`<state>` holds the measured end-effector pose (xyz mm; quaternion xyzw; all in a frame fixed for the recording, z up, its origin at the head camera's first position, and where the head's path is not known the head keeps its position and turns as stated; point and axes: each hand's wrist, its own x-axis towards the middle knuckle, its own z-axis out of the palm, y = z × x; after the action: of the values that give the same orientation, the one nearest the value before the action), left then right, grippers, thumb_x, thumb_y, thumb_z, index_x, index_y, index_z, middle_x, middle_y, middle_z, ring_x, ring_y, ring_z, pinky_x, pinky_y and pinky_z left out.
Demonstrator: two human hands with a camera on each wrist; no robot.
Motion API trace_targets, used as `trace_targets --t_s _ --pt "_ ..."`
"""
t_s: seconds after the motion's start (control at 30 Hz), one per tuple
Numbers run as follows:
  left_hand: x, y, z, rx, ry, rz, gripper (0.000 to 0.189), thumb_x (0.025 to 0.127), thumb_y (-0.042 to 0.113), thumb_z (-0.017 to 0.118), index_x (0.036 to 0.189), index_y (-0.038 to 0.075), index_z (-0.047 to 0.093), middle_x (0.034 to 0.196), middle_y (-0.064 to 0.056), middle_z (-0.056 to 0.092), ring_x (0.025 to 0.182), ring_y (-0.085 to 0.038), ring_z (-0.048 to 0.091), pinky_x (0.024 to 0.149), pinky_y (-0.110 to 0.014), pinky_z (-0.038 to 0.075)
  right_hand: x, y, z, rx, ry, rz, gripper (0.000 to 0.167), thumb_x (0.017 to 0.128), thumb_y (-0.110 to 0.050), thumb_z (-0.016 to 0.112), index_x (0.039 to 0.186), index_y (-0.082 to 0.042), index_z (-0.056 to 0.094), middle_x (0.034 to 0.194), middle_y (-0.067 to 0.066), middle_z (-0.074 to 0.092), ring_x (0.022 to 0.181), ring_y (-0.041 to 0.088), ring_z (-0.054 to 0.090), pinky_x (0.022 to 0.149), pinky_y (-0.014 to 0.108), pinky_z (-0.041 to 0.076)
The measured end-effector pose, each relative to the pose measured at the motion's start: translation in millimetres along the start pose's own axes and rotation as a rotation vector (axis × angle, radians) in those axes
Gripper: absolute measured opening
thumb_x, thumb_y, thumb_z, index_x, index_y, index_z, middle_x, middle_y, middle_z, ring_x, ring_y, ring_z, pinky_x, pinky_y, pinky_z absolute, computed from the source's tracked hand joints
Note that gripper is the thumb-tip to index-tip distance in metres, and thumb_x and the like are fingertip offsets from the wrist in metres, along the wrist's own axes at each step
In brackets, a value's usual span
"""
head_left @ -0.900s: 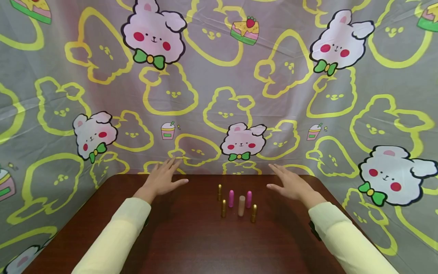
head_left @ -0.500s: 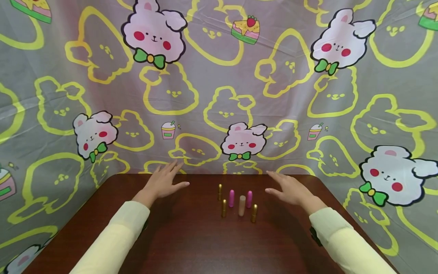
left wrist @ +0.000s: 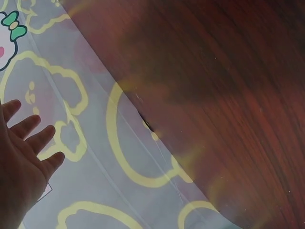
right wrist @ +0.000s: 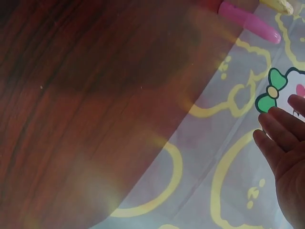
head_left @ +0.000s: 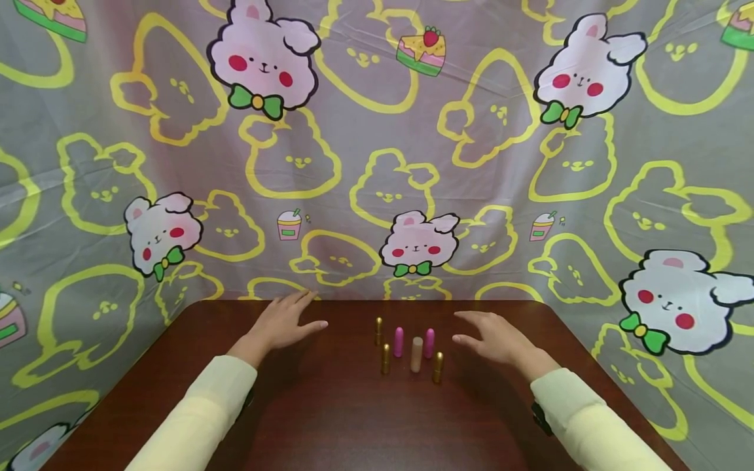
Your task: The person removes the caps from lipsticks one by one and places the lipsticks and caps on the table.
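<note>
A small group of upright, bullet-shaped tubes stands on the table, perhaps lipsticks. Three are gold: one at the back left (head_left: 379,331), a front-left gold tube (head_left: 385,359) and a front-right gold tube (head_left: 438,367). Between them are a left pink tube (head_left: 399,342), a right pink tube (head_left: 430,343) and a beige cylinder (head_left: 416,355). My left hand (head_left: 283,324) hovers left of the group, fingers extended, holding nothing. To the right, my right hand (head_left: 496,337) is likewise extended and bare, nearest the right pink tube. In the right wrist view, a pink tube (right wrist: 250,21) shows near the top.
The dark reddish-brown wooden table (head_left: 353,418) has rounded far corners. A grey curtain (head_left: 365,111) printed with rabbits and yellow outlines hangs behind it and along both sides. A dark device (head_left: 540,418) sits under the right cuff.
Both hands have come down toward the table, and the right one has shifted slightly inward to the left. The tubes have stayed in place.
</note>
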<state>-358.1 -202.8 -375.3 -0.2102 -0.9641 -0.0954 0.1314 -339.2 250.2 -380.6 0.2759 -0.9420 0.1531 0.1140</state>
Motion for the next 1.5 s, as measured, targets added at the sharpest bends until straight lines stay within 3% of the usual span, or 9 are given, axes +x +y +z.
trace_targets --t_s 0.47,0.93,1.2,1.5 --pt "-6.3 3.6 9.9 -0.075 -0.003 0.018 0.084 0.089 0.066 0.052 0.147 0.007 0.041 0.146 -0.02 0.043 0.13 -0.041 0.041 0.107 -0.059 0.027 -2.9 -5.6 12.2 0.087 -0.007 0.021 0.059 0.088 -0.045 0.068 0.13 -0.004 0.059 0.129 0.013 0.061 0.12 0.033 0.055 0.098 0.052 0.043" --pt "-14.1 10.6 17.1 -0.124 -0.051 0.01 0.08 0.09 0.064 0.053 0.147 0.009 0.042 0.146 -0.019 0.042 0.132 -0.04 0.04 0.107 -0.058 0.028 -0.9 -19.3 23.5 0.166 -0.079 0.014 0.057 0.082 -0.043 0.076 0.124 -0.007 0.065 0.122 0.007 0.065 0.114 0.026 0.06 0.095 0.048 0.047" --pt "-17.5 15.3 22.1 -0.177 -0.061 0.009 0.079 0.09 0.064 0.053 0.146 0.009 0.043 0.145 -0.017 0.044 0.131 -0.039 0.041 0.105 -0.058 0.031 -1.0 -18.9 32.0 0.215 -0.12 -0.045 0.048 0.083 -0.039 0.077 0.115 -0.005 0.069 0.108 0.002 0.07 0.098 0.017 0.065 0.085 0.04 0.053" --pt "-17.6 20.8 30.5 -0.206 -0.072 0.023 0.077 0.089 0.066 0.052 0.144 0.011 0.047 0.141 -0.014 0.05 0.129 -0.034 0.046 0.104 -0.053 0.036 -1.3 -22.1 37.8 0.283 -0.148 -0.062 0.031 0.083 -0.022 0.078 0.107 -0.004 0.071 0.089 -0.006 0.067 0.076 0.008 0.06 0.068 0.027 0.053"
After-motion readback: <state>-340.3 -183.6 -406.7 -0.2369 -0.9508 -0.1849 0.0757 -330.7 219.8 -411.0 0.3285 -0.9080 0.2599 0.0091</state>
